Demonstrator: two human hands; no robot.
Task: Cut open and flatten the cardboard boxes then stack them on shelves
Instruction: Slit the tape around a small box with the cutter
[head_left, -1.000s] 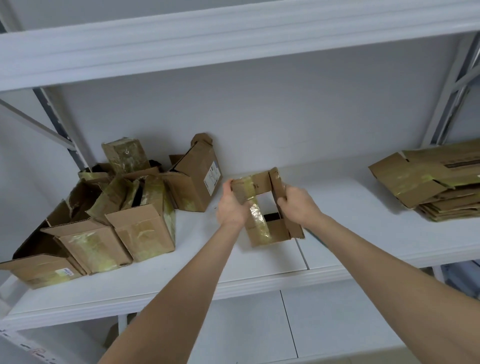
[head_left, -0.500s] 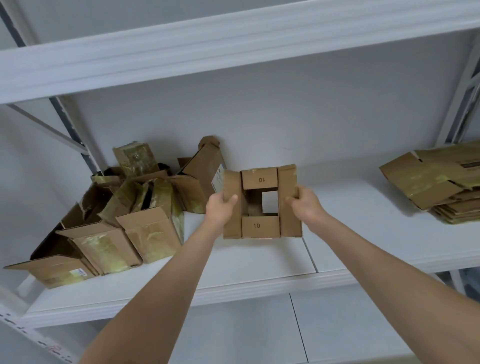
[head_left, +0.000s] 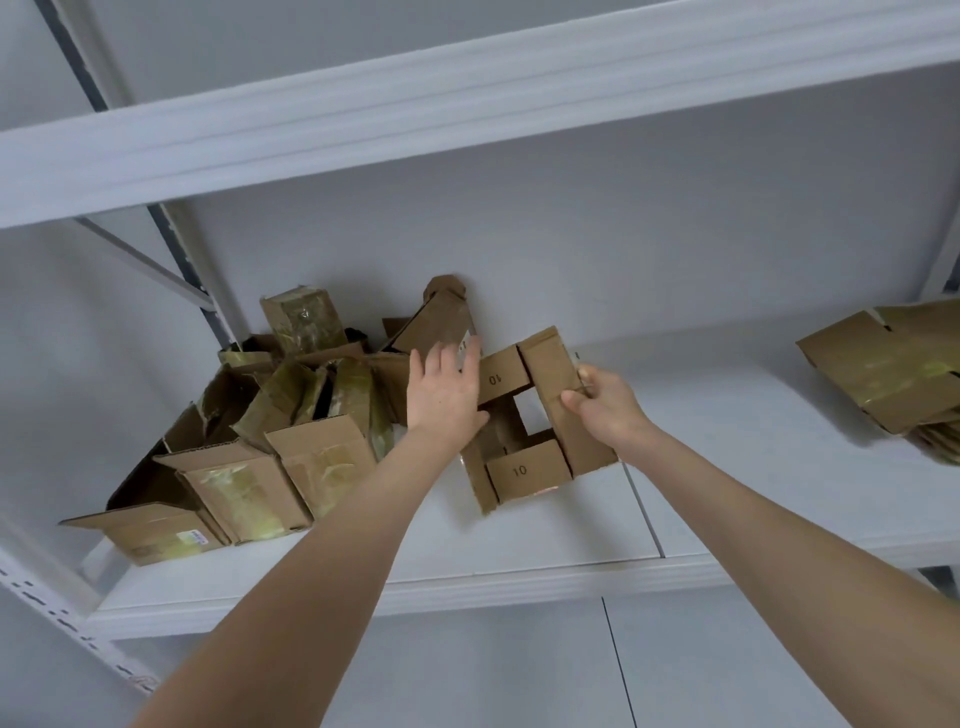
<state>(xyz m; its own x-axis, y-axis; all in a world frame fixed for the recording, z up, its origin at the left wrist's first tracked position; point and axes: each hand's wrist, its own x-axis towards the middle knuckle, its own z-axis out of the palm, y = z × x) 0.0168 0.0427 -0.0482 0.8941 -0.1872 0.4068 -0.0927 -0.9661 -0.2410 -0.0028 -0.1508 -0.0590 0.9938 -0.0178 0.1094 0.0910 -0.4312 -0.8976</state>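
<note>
Through the head camera, the small cardboard box (head_left: 524, 470) sits just right of the frame's centre, above the white shelf (head_left: 571, 530). Its four flaps are splayed outward, two of them printed "10", and the shelf shows white through the square hole in its middle, so both ends seem to be open already.

Half a second ago both hands gripped it by the side flaps and held it square to the camera. Now the left hand (head_left: 441, 395) has let go. Its fingers are straight and spread, and the palm lies across the box's left flap; whether it presses or only hovers there I cannot tell. The right hand (head_left: 605, 405) alone keeps the box, pinching the long right-hand flap between thumb and fingers, and the box has swung askew, its top leaning towards the upper left.

To my eye the cutting on this one is done and the flattening is about to start: the freed left hand looks placed to push the walls over while the right steadies them.

At the lower left of the frame the heap of taped, unflattened boxes (head_left: 291, 457) waits, while the stack of flattened boxes (head_left: 883, 369) lies at the right edge — well apart from the hands, and the likely home for this one.
</note>
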